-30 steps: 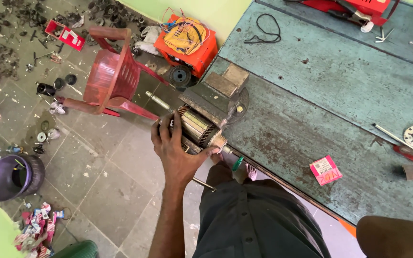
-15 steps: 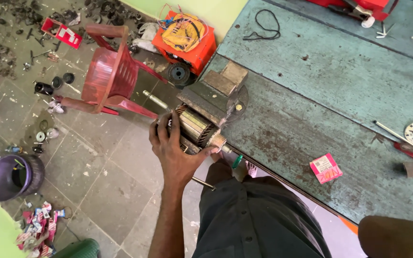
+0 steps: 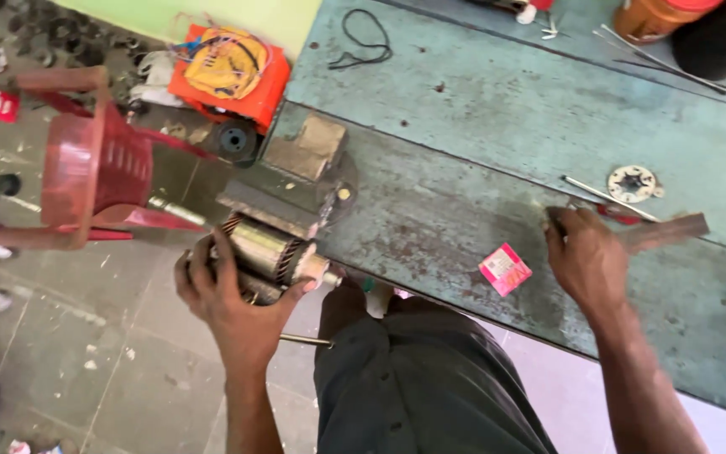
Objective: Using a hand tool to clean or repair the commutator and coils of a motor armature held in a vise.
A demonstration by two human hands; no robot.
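My left hand is wrapped around a motor armature with copper windings, which lies sideways at the jaws of a bench vise on the corner of the worn blue-green workbench. My right hand is out on the bench to the right. Its fingers are closed over the left end of a flat rusty metal bar, which still lies on the bench top. A red-handled tool and a thin metal rod lie just beyond my fingers.
A small pink packet lies left of my right hand and a round metal disc beyond it. A black wire loop and an orange container sit at the back. On the floor stand a red plastic chair, an orange box and scattered parts.
My right hand has come into view and reached across the bench onto the flat metal bar. My left hand stays on the armature.
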